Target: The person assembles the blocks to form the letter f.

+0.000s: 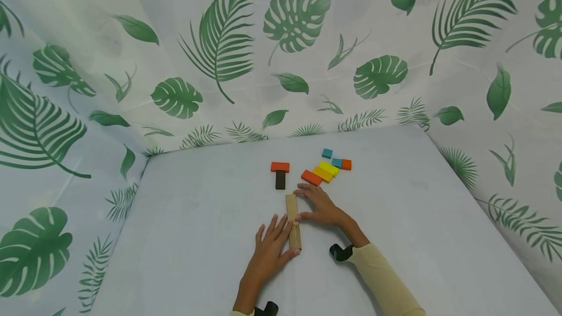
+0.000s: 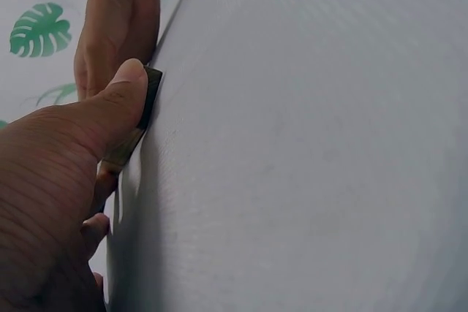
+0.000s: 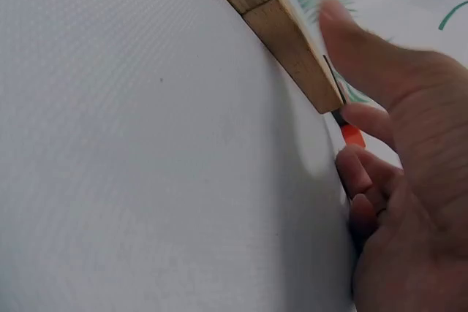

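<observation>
Two plain wooden blocks lie end to end in the head view, a near block (image 1: 295, 238) and a far block (image 1: 291, 206). My left hand (image 1: 269, 252) holds the near block, with its thumb (image 2: 124, 96) at the near end and its fingers along the left side. To the right of the far block is my right hand (image 1: 325, 208), its fingers loosely bent. Its index fingertip sits at the block's far corner. In the right wrist view, the right thumb (image 3: 358, 49) is blurred and stands off the wood, above the seam's far side.
Beyond the wooden blocks, a red block (image 1: 280, 166) lies crosswise against a black block (image 1: 280, 180), forming a T. Right of these are an orange block (image 1: 311, 177), yellow blocks (image 1: 323, 174), a lone blue block (image 1: 327, 153) and an orange-red block (image 1: 346, 165) beside another blue one.
</observation>
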A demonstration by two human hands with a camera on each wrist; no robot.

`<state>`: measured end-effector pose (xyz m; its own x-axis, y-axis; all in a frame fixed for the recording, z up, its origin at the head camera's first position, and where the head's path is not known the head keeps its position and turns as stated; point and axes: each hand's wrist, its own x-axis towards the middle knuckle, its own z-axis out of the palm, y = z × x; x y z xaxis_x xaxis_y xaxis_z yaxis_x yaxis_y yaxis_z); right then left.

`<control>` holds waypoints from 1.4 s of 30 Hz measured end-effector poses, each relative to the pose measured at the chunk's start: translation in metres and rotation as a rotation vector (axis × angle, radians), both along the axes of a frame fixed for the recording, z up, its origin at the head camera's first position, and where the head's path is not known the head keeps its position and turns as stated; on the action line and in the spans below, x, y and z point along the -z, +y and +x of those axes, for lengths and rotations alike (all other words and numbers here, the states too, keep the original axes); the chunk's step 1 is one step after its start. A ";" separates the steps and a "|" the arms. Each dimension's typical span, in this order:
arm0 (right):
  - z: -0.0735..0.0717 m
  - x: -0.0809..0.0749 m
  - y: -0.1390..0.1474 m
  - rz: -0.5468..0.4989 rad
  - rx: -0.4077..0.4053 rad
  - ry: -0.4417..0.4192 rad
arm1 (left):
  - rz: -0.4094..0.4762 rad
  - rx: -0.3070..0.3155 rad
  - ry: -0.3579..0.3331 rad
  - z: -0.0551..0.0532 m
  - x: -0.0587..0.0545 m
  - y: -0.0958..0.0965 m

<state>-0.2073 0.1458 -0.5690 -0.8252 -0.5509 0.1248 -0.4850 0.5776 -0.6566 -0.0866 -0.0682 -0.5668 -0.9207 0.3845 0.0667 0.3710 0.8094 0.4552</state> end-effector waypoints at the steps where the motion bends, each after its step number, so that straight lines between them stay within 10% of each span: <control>1: -0.001 0.000 0.000 -0.030 0.031 -0.018 | 0.002 0.000 0.003 0.000 0.000 0.000; 9: -0.005 -0.002 -0.004 -0.242 0.394 0.024 | 0.010 0.007 0.034 0.000 0.001 0.000; 17: -0.013 0.000 -0.008 -0.111 0.613 0.058 | -0.029 0.027 0.062 0.001 0.001 0.002; 32: -0.020 -0.018 -0.019 0.291 0.475 -0.009 | -0.027 0.013 0.023 0.001 0.003 0.005; 42: -0.030 -0.027 -0.001 0.174 0.321 -0.216 | -0.023 0.017 0.052 -0.001 0.004 0.003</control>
